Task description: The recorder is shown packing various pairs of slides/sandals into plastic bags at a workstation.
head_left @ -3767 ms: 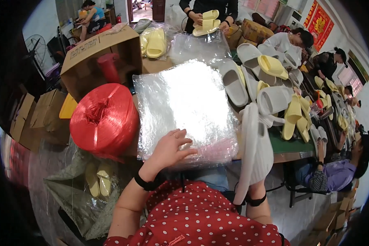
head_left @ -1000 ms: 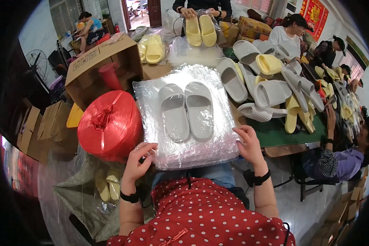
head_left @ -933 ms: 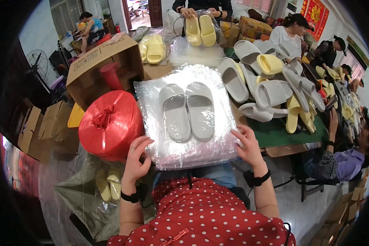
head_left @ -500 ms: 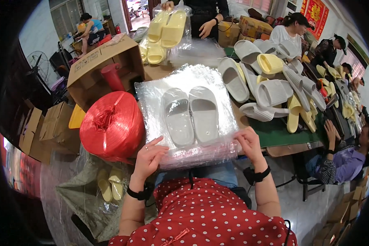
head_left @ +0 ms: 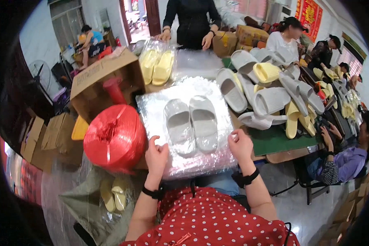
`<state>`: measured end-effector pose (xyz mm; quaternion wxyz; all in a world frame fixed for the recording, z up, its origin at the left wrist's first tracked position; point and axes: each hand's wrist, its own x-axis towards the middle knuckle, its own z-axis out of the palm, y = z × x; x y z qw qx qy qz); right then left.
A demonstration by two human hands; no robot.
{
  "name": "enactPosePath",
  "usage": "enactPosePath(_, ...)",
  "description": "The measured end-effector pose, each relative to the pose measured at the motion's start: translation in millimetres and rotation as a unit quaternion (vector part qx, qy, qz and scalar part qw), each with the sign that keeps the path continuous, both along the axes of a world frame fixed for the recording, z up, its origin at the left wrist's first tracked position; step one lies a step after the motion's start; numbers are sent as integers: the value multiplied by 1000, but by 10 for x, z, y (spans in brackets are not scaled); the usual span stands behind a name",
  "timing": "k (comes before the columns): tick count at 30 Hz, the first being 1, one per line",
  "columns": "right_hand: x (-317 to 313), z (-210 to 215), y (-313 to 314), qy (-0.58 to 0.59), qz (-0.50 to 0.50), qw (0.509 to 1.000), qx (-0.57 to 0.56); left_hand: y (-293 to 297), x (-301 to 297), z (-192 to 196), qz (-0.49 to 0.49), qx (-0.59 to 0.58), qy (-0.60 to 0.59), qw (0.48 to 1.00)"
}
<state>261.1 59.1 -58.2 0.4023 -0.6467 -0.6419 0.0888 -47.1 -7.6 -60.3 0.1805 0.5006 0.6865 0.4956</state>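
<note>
A pair of grey slide slippers [head_left: 205, 127] lies side by side inside a clear plastic bag [head_left: 184, 166], on top of a shiny stack of similar film in front of me. My left hand [head_left: 156, 156] is at the bag's near left edge, fingers curled, seemingly pinching the film. At the near right edge, my right hand [head_left: 240, 147] has thumb and forefinger closed on the bag. The film shows creases and glare between my hands, and its exact edge under the fingers is hard to see.
A big red twine roll [head_left: 115, 137] and an open cardboard box [head_left: 106, 78] stand left. Grey and yellow slippers [head_left: 270, 100] are heaped at right on a green surface [head_left: 283, 137]. Across the table, a person in black [head_left: 191, 24] stands by bagged yellow slippers [head_left: 156, 65].
My hands have drawn inward, and the film's near edge lies flatter. The person opposite has lowered the bagged yellow slippers onto the table. The view has shifted slightly.
</note>
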Motion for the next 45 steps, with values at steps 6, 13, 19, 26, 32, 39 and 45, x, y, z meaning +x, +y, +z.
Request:
enactPosePath(6, -64, -278, 31, -26, 8, 999, 16, -239, 142, 325, -61, 204, 305, 928)
enactPosePath(13, -82, 13, -214, 18, -8, 998, 63, -121, 201, -157, -239, 42, 368, 898)
enactPosePath(19, -676, 353, -417, -50, 261, 943, 200, -76, 209, -168, -245, 16, 358, 901)
enactPosePath(26, -1003, -273, -302, -206, 306, 928, 56, -17, 178, -361, -244, 16, 337, 909)
enactPosePath(32, -674, -315, -134, -191, 176, 965, 23, -28, 158, -347, -246, 4, 300, 922)
enactPosePath(39, -532, -425, -82, -144, 142, 977, 63, 65, 86, -570, -198, 67, 177, 962)
enactPosePath(45, -578, -504, -92, -140, 156, 975, 70, 59, 90, -431, -88, -59, 123, 987)
